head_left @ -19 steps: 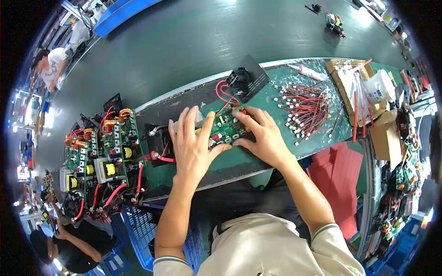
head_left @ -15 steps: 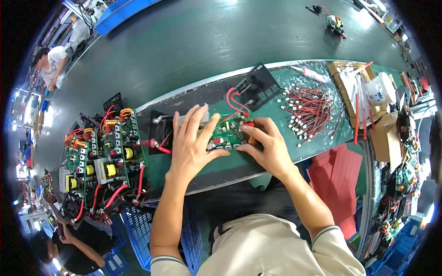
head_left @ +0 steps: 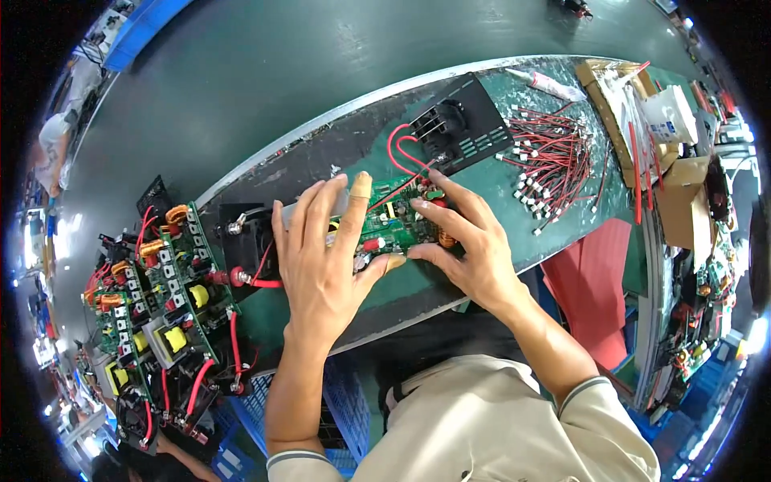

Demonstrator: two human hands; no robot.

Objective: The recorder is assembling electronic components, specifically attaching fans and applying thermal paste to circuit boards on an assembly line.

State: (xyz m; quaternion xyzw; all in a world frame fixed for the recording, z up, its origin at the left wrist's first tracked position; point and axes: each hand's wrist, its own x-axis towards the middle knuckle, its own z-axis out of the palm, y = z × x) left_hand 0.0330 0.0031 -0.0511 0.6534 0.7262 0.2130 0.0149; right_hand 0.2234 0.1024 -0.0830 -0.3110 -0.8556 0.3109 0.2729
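A green circuit board [head_left: 393,230] lies on the bench in front of me, crowded with small parts. My left hand [head_left: 323,253] spans its left part, fingers stretched across the top and thumb at the near edge. On the right end, my right hand [head_left: 479,251] grips the board, with its thumb at the near edge and its index finger by the wires. Red wires [head_left: 391,151] loop from the far edge to a black vented panel [head_left: 484,132]. Left of the board stands another black end piece [head_left: 235,261] with a red cable; my left hand partly hides it.
Several finished-looking board assemblies [head_left: 173,293] stand at the left. To the right lie a heap of red-black cables [head_left: 554,165], a white tube [head_left: 550,85] and a cardboard box [head_left: 596,79]. Red sheets [head_left: 590,293] hang at the near right; a blue crate [head_left: 351,410] is below the bench.
My view has shifted slightly. The black vented panel has turned and appears flatter, farther right. My right index finger has moved up to the wires at the board's far edge.
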